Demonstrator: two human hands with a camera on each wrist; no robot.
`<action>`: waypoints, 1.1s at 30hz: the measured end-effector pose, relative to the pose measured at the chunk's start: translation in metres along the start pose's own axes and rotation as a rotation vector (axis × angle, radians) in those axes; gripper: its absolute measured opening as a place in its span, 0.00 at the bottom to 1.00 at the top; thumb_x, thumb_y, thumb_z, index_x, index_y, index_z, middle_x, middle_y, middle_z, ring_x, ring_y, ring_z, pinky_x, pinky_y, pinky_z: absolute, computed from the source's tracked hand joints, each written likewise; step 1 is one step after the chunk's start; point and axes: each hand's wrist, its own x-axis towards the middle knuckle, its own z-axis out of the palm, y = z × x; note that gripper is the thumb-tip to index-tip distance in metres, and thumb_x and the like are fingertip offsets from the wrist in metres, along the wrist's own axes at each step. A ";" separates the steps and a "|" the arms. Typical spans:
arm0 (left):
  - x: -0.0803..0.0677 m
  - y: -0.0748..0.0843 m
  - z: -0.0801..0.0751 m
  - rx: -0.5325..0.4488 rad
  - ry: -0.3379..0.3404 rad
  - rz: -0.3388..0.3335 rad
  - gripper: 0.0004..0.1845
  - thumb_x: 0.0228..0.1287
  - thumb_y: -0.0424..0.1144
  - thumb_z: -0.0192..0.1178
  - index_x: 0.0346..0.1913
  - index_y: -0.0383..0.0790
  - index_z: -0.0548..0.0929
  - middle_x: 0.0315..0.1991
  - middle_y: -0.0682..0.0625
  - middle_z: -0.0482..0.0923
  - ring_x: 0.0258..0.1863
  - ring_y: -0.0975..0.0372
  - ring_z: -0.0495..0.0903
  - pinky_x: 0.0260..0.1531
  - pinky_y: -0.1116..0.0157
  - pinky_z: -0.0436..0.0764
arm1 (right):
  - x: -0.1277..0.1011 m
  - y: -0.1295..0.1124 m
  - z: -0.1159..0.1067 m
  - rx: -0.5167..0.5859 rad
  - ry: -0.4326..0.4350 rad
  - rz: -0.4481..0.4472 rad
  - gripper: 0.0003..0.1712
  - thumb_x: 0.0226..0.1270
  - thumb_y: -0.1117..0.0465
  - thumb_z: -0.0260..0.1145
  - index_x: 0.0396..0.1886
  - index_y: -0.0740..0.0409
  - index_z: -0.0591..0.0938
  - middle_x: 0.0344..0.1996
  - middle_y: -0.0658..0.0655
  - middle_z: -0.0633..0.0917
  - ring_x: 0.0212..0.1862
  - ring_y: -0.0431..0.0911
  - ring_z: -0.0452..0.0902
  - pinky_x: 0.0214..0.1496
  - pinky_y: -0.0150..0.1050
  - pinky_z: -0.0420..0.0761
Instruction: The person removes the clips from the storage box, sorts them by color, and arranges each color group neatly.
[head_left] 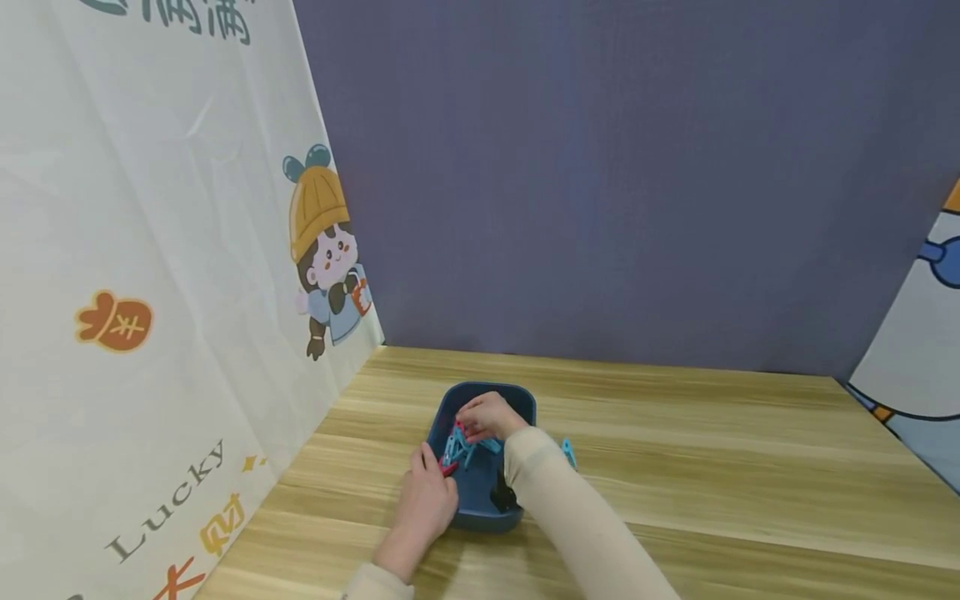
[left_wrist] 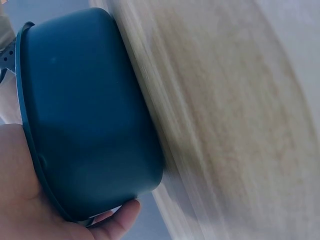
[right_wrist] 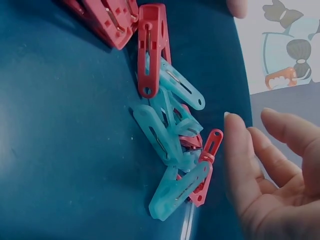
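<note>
A dark blue plastic tub point(head_left: 450, 404) stands on the wooden table, its outer wall point(left_wrist: 85, 115) filling the left wrist view. Red pegs point(right_wrist: 152, 50) and light-blue pegs point(right_wrist: 167, 132) lie in a heap point(head_left: 459, 447) on its floor. My left hand point(head_left: 429, 493) grips the tub's near left rim, palm point(left_wrist: 20, 205) against the edge and thumb point(left_wrist: 122, 217) under the base. My right hand point(head_left: 486, 414) reaches into the tub just above the heap. Its fingers point(right_wrist: 240, 170) are spread and relaxed beside the pegs and hold nothing.
One light-blue peg point(head_left: 568, 452) lies on the table point(head_left: 712, 467) just right of the tub. A white cartoon-print cloth point(head_left: 150, 317) hangs along the left, a grey-purple backdrop point(head_left: 615, 167) stands behind, and another printed cloth point(head_left: 922, 350) hangs at the right.
</note>
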 end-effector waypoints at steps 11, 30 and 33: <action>0.001 -0.002 -0.001 0.000 -0.003 0.000 0.32 0.54 0.33 0.53 0.59 0.13 0.59 0.53 0.26 0.61 0.37 0.39 0.71 0.39 0.47 0.72 | -0.003 -0.003 0.005 -0.050 0.027 0.017 0.13 0.60 0.70 0.61 0.44 0.73 0.79 0.38 0.69 0.81 0.37 0.57 0.80 0.34 0.43 0.81; 0.000 -0.003 0.005 -0.007 0.004 -0.005 0.32 0.53 0.33 0.52 0.59 0.14 0.60 0.53 0.27 0.61 0.39 0.39 0.71 0.39 0.48 0.72 | -0.003 0.008 0.012 -0.204 0.046 0.033 0.10 0.58 0.69 0.63 0.39 0.70 0.81 0.32 0.63 0.83 0.33 0.57 0.82 0.34 0.47 0.80; 0.001 -0.003 0.005 -0.012 -0.010 -0.016 0.33 0.54 0.33 0.52 0.60 0.14 0.59 0.54 0.27 0.61 0.40 0.39 0.71 0.40 0.48 0.72 | -0.001 0.008 0.014 -0.215 0.055 0.034 0.07 0.57 0.70 0.63 0.35 0.70 0.82 0.30 0.61 0.82 0.32 0.56 0.81 0.33 0.46 0.81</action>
